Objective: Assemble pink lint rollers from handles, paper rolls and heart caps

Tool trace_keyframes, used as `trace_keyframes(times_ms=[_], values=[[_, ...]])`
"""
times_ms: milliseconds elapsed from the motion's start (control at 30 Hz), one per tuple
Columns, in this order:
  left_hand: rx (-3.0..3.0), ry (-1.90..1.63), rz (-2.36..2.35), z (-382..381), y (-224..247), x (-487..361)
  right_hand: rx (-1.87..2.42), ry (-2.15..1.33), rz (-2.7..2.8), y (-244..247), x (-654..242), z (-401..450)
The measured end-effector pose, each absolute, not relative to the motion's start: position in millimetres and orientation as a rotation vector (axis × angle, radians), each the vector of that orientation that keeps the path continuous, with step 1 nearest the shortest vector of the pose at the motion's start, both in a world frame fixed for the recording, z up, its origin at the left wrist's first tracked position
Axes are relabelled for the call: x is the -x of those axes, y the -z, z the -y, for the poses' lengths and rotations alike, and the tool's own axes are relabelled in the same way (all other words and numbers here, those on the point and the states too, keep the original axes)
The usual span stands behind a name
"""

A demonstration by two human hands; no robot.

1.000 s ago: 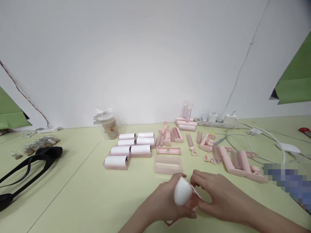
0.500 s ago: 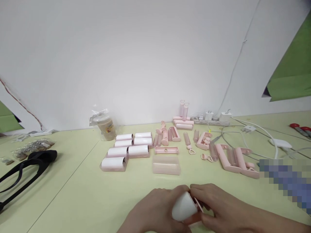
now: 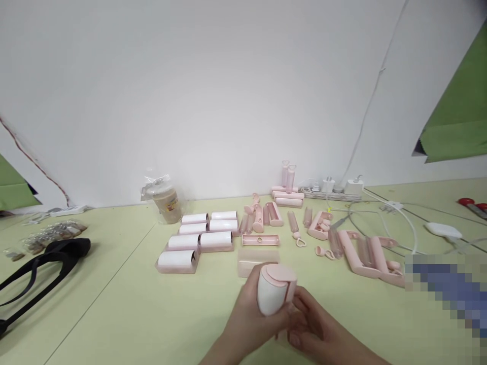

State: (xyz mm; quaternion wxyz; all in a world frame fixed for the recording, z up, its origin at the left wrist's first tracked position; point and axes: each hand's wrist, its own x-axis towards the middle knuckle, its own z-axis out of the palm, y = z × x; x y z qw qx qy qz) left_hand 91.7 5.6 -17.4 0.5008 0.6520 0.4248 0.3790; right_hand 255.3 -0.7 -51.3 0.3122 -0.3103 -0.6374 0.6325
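Observation:
Held up near the table's front edge is a lint roller (image 3: 272, 296), a white paper roll with a pink end cap turned upward. My left hand (image 3: 249, 319) is wrapped round its side. The curled fingers of my right hand (image 3: 310, 324) close on its lower right part, where the grip is partly hidden. Just beyond my left hand lies a clear pinkish cover (image 3: 258, 256), partly covered by it. Further back rests a long pink holder (image 3: 261, 239) with a round hole.
Several white rolls in clear cases (image 3: 177, 258) lie to the left. Pink holders (image 3: 361, 253) and a heart-ring handle (image 3: 300, 242) are to the right, near cables and a power strip (image 3: 331, 194). A bagged cup (image 3: 165, 203) and black strap (image 3: 57, 258) stand further left.
Both hands have raised the lint roller away from the front edge and tipped it, so its pink end cap now faces up. My left hand has moved onto its side.

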Motion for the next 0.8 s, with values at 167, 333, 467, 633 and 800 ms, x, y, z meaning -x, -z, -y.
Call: trace_keyframes(times_ms=[167, 333, 467, 633, 800], values=[[-1.76, -1.059, -0.895, -21.3, 25.4, -69.4, 1.058, -1.258, 1.882, 30.4, -269.5, -4.2], [-1.88, -0.885, -1.287, -51.4, 28.6, -38.5, 1.259, -0.905, 1.889, 20.9, -295.8, -23.2], [-1.825, -0.851, -1.232, -51.5, 41.6, -45.8, 1.255, -0.711, 1.858, 19.4, -305.4, -31.6], [-1.699, -0.736, -1.001, -40.1, 51.7, -67.3, 1.05, -0.429, 2.108, 15.0, -303.2, -29.8], [-1.77, -0.718, -0.998, -41.6, 51.6, -69.9, 0.907, -0.2, 2.32, 16.1, -301.1, -30.4]])
